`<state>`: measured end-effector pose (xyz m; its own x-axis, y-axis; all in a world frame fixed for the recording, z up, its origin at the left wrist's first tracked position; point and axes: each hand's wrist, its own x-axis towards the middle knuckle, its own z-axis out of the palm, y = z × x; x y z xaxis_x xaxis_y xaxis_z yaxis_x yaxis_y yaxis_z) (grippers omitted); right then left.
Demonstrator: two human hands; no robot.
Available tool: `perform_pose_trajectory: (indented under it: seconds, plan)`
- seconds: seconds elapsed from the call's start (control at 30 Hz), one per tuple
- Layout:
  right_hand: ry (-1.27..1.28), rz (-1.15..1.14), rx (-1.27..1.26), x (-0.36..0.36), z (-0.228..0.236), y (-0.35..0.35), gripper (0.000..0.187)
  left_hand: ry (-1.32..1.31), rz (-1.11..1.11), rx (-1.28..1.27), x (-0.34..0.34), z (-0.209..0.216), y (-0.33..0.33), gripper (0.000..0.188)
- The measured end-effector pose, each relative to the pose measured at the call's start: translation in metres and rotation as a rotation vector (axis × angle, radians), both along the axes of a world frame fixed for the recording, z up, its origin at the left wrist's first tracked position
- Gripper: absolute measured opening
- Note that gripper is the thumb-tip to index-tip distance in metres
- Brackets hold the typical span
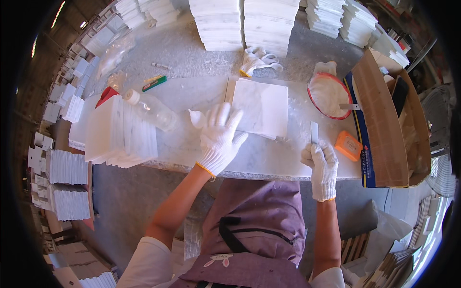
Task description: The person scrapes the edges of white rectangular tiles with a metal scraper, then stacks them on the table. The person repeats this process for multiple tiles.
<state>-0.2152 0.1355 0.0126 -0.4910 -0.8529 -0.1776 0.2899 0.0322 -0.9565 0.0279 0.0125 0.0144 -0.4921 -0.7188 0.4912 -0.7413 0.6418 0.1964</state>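
Observation:
My left hand (218, 141), in a white knit glove, is open with its fingers spread over the pale tabletop. Its fingertips reach the left side of a short pile of white marble-like tiles (261, 108). The top tile has a grey patch. In my gloved right hand (321, 165), a thin flat metal blade (314, 132) points up from between closed thumb and fingers; its lower end is hidden. Beyond that hand lies a round red-rimmed dish (329, 93) of whitish material, with another metal blade (349, 106) across its rim. An orange packet (348, 146) lies to the right.
A stack of white tiles (120, 134) and a clear plastic bottle (153, 110) are on the left. A green box (154, 83) and a loose glove (259, 61) lie farther back. Tall tile stacks (216, 24) line the far side. An open cardboard box (389, 129) stands right.

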Motion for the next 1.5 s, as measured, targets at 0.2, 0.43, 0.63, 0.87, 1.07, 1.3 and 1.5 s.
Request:
perform_pose_trajectory:
  seconds: [0.2, 0.43, 0.63, 0.87, 1.07, 1.3, 1.5]
  plan:
    - [0.329, 0.011, 0.09, 0.004, 0.004, -0.002, 0.02, 0.003, 0.126, -0.025, -0.001, -0.014, 0.005, 0.052]
    - [0.542, 0.1, 0.159, 0.027, -0.003, -0.028, 0.037, 0.014, 0.203, -0.065, -0.011, -0.01, 0.016, 0.041]
    - [0.868, 0.188, 0.192, 0.042, -0.001, -0.046, 0.038, 0.098, 0.122, -0.017, -0.007, 0.0, 0.023, 0.033]
    - [1.161, 0.272, 0.121, 0.039, 0.005, -0.051, 0.037, 0.121, 0.093, 0.003, -0.008, 0.002, -0.016, 0.024]
    - [1.169, 0.351, 0.174, 0.041, 0.013, -0.055, 0.043, -0.044, -0.013, -0.055, -0.039, -0.003, -0.095, 0.025]
    - [1.094, 0.364, 0.189, 0.058, 0.02, -0.062, 0.044, 0.05, -0.001, 0.025, -0.052, -0.021, -0.111, 0.027]
    - [0.914, 0.446, 0.277, 0.05, 0.03, -0.061, 0.044, 0.097, -0.001, 0.032, -0.051, -0.02, -0.108, 0.027]
